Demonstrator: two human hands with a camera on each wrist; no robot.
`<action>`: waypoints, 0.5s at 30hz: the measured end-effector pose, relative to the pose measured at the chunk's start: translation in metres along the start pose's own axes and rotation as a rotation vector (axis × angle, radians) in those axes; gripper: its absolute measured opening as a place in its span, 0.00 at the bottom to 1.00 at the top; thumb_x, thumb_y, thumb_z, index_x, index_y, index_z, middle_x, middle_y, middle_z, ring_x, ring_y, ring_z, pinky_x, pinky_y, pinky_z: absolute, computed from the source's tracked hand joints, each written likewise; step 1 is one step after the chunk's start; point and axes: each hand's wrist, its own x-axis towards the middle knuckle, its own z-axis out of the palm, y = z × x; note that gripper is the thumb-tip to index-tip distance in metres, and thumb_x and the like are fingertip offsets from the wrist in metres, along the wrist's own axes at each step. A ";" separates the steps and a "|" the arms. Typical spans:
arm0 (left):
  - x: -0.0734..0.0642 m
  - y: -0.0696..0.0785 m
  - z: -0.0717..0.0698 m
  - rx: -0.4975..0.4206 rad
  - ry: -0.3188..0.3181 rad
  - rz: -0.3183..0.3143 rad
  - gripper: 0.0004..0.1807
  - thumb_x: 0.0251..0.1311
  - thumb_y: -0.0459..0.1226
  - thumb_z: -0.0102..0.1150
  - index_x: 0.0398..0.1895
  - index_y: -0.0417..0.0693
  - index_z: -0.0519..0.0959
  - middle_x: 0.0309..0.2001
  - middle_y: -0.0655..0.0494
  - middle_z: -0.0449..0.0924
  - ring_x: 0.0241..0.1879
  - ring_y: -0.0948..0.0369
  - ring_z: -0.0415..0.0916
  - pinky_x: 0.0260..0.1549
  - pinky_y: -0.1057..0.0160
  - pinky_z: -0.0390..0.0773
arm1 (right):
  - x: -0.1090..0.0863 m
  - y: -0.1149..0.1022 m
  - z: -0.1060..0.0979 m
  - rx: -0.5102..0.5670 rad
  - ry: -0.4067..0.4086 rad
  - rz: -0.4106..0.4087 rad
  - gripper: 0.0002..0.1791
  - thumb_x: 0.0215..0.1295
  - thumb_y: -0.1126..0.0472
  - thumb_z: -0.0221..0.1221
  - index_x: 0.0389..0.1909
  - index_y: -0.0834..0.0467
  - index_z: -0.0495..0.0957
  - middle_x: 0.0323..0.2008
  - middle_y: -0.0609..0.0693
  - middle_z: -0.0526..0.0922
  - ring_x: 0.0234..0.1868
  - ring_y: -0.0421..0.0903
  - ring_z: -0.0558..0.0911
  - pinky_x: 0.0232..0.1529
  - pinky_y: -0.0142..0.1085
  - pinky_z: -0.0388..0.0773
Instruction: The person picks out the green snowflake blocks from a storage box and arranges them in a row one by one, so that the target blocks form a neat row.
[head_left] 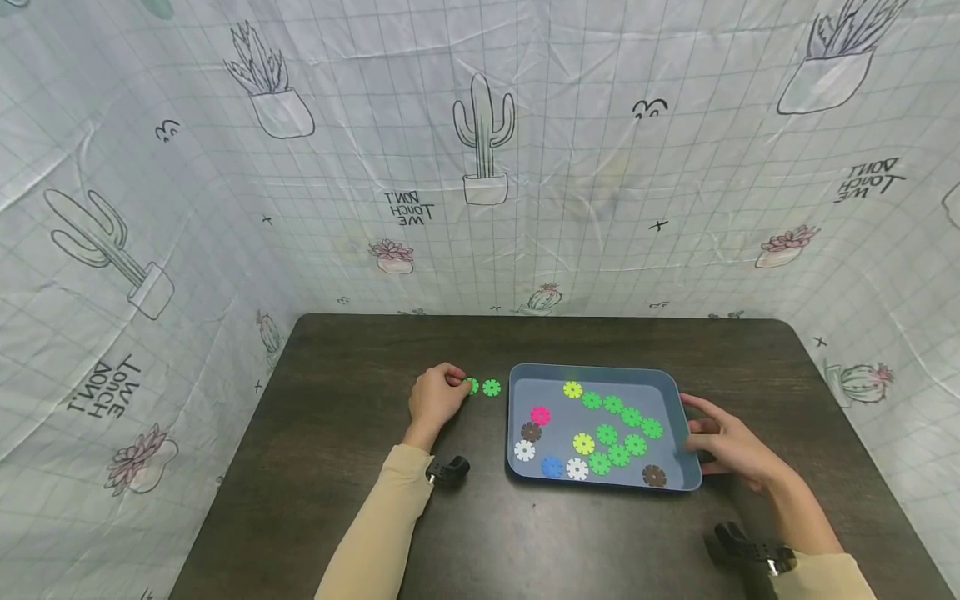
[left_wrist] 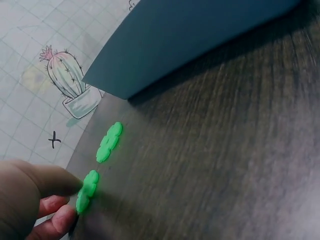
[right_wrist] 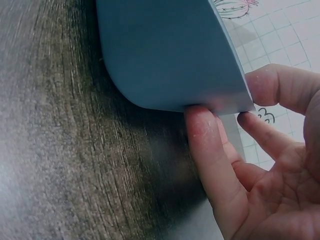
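My left hand (head_left: 437, 398) pinches the edge of a green notched disc (left_wrist: 88, 192) at table level, left of the tray. A second green notched disc (head_left: 491, 387) lies flat beside it, in line towards the tray. My right hand (head_left: 731, 442) is at the right end of the blue-grey tray (head_left: 600, 483), its spread fingertips touching the end wall; in the right wrist view the thumb (right_wrist: 205, 135) meets the wall's lower edge. Inside the tray lie several green discs (head_left: 618, 454), with yellow (head_left: 573, 389), pink (head_left: 540, 415), brown (head_left: 654, 475), white (head_left: 524, 450) and blue (head_left: 552, 467) ones.
The tray stands on a dark wood-grain table (head_left: 315, 433), right of its middle. A white gridded cloth (head_left: 570, 167) with cactus drawings hangs behind and along both sides. A black strap device (head_left: 447, 472) sits on the left wrist, another (head_left: 753, 550) on the right.
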 end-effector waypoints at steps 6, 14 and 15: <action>-0.003 0.012 0.001 -0.010 0.009 0.035 0.08 0.62 0.47 0.71 0.38 0.55 0.87 0.30 0.65 0.84 0.28 0.61 0.79 0.26 0.56 0.76 | -0.001 -0.001 0.000 0.000 -0.005 0.000 0.47 0.70 0.68 0.59 0.83 0.62 0.42 0.60 0.76 0.71 0.49 0.58 0.83 0.41 0.57 0.84; -0.010 0.044 0.002 -0.040 -0.074 0.157 0.07 0.64 0.47 0.70 0.41 0.59 0.86 0.34 0.69 0.84 0.30 0.64 0.78 0.28 0.59 0.75 | -0.002 -0.003 -0.001 0.015 -0.016 -0.004 0.47 0.70 0.68 0.59 0.83 0.62 0.43 0.60 0.75 0.71 0.49 0.58 0.82 0.42 0.58 0.84; -0.011 0.048 0.003 -0.042 -0.089 0.167 0.07 0.64 0.47 0.70 0.41 0.59 0.86 0.34 0.69 0.84 0.30 0.65 0.78 0.28 0.59 0.75 | -0.002 -0.003 -0.001 0.016 -0.018 -0.004 0.47 0.70 0.68 0.59 0.83 0.62 0.42 0.60 0.75 0.71 0.49 0.58 0.82 0.42 0.58 0.84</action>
